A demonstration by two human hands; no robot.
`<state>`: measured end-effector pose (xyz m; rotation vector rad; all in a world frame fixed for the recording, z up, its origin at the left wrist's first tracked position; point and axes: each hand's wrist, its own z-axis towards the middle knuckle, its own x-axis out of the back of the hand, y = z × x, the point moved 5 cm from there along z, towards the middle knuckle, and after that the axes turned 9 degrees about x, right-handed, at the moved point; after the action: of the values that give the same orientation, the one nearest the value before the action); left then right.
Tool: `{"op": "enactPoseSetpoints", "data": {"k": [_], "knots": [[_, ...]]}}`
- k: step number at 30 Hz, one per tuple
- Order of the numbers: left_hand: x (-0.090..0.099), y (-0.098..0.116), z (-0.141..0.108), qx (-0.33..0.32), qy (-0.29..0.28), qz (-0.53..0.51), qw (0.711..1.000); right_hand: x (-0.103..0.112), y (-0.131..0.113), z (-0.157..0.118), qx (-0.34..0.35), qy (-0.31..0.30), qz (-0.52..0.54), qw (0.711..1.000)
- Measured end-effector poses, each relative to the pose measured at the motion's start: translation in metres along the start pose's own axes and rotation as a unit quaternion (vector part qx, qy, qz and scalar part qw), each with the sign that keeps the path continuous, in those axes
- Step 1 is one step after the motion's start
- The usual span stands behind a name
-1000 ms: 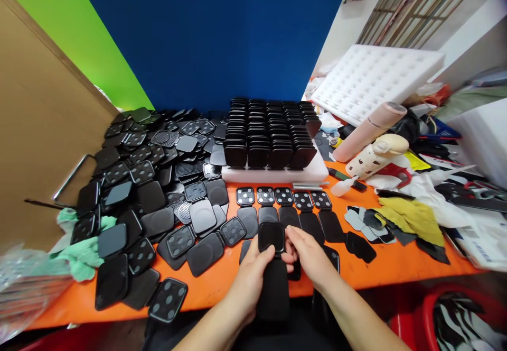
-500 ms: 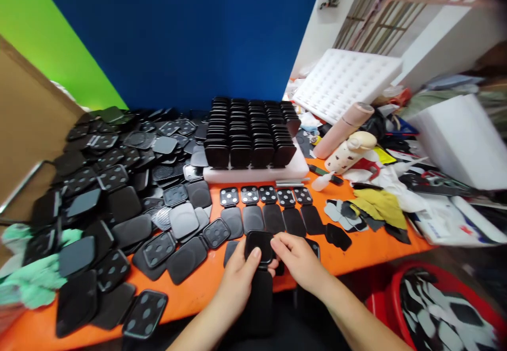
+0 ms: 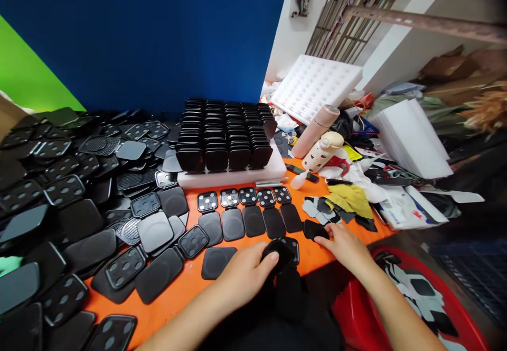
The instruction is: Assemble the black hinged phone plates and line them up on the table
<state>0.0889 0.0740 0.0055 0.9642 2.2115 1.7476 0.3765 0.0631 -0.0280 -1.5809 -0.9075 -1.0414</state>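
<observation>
My left hand [image 3: 253,266] grips a black square case [image 3: 280,256] near the table's front edge, thumb on top. Farther right, my right hand [image 3: 343,242] pinches the edge of a flat black piece [image 3: 315,229] lying on the orange table [image 3: 186,298]. Between the hands lies a dotted black panel [image 3: 292,248], partly hidden by the held case. Behind the hands stand several opened cases in a row, their plain black halves [image 3: 253,220] toward me and dotted halves [image 3: 248,196] away.
Loose black cases [image 3: 91,213] heap at the left. Upright black cases [image 3: 225,134] fill a white foam block [image 3: 237,177]. To the right are a squeeze bottle [image 3: 299,179], yellow cloth [image 3: 350,199], a pink tumbler [image 3: 316,130] and a red tub [image 3: 471,330].
My right hand has left the case in my left hand and moved right to the flat black piece. The left hand still holds the case, now tilted. The view has turned right.
</observation>
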Motion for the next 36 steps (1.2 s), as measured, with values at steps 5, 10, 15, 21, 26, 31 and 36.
{"op": "enactPoseSetpoints", "data": {"k": [5,10,15,21,26,31,36], "knots": [[-0.013,0.024,0.028,-0.061,-0.016,0.158,0.985,0.019,-0.004,0.014,0.040,-0.026,0.129,0.991],[-0.031,0.031,0.063,-0.104,-0.051,0.182,0.976,0.018,-0.043,0.053,0.094,-0.025,0.260,0.961],[-0.043,0.023,0.083,-0.122,-0.098,0.211,0.965,-0.015,-0.073,0.101,0.117,-0.009,0.310,0.943],[-0.042,0.016,0.083,-0.121,-0.111,0.218,0.962,-0.039,-0.066,0.126,0.126,-0.020,0.299,0.946],[-0.042,0.014,0.084,-0.120,-0.106,0.210,0.964,-0.041,-0.060,0.129,0.123,-0.022,0.270,0.955],[-0.042,0.012,0.084,-0.125,-0.104,0.209,0.964,-0.039,-0.063,0.131,0.118,-0.026,0.252,0.960],[-0.042,0.011,0.085,-0.127,-0.100,0.206,0.965,-0.038,-0.066,0.132,0.106,-0.038,0.254,0.961]]}}
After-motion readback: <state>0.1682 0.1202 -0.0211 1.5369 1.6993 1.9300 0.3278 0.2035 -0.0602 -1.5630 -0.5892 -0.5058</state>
